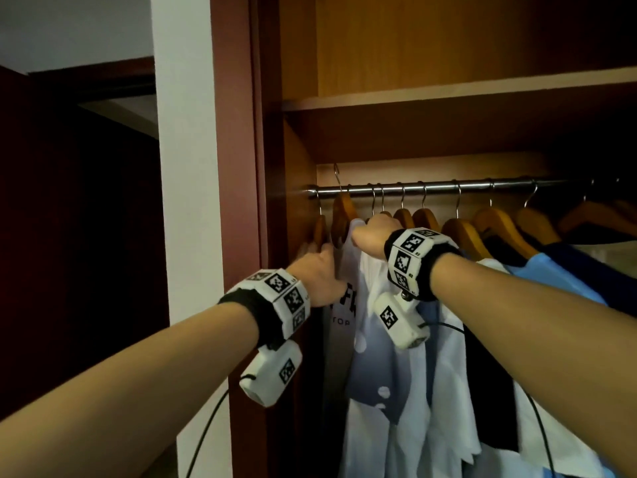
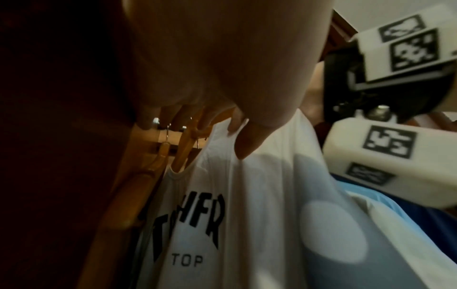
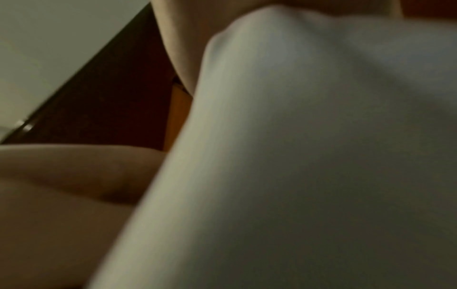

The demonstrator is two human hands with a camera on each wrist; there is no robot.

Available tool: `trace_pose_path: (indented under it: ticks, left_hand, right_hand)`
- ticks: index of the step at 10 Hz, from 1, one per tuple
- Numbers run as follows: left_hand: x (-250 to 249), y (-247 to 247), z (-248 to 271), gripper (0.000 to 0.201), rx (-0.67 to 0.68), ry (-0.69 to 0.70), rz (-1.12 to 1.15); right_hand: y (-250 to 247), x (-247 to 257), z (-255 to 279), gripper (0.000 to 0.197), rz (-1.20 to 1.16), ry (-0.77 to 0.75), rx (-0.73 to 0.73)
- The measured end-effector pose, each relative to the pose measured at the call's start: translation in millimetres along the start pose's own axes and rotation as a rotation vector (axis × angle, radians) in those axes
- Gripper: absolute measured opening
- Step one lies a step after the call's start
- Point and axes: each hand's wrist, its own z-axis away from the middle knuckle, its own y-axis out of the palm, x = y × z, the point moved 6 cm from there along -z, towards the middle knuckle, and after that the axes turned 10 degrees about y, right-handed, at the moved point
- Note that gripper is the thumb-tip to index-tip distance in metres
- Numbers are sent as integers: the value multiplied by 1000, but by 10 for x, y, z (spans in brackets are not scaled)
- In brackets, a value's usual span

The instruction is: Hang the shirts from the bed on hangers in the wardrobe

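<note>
While the white printed shirt [image 1: 344, 305] is steadied at the wardrobe rail [image 1: 431, 188], its shoulder is pinched by the left hand [image 1: 320, 270]; the right hand [image 1: 374, 236] is clenched on its hanger top, seemingly for hooking.

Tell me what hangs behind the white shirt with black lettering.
Behind the lettered shirt hangs a white and blue shirt, then a black garment and blue ones. Their fronts and hangers are mostly covered.
</note>
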Motion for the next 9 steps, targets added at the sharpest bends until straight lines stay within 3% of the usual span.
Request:
trace_pose_path:
  ticks: [2,3,5,6,7,9]
  left_hand:
    - [141,425,-64,80,53,15,-15]
    - [192,515,-66,83,86,18,-2]
    - [171,497,-3,81,93,35,23]
    - [123,492,65,80,91,41,16]
    - [96,483,98,82,99,37,26]
    - [-280,439,314,92,-174,183,107]
  right_hand:
    - [298,36,-374,51,105,2,-46]
    - [452,53,-472,52,120,-47,-138]
    - [597,111,-340,56,144,-20,-106]
    - [579,105,-121,32,140,-17,-91]
    - [579,90,33,25,96,-63,-117]
    - [573,-349,221,39,91,-67,-220]
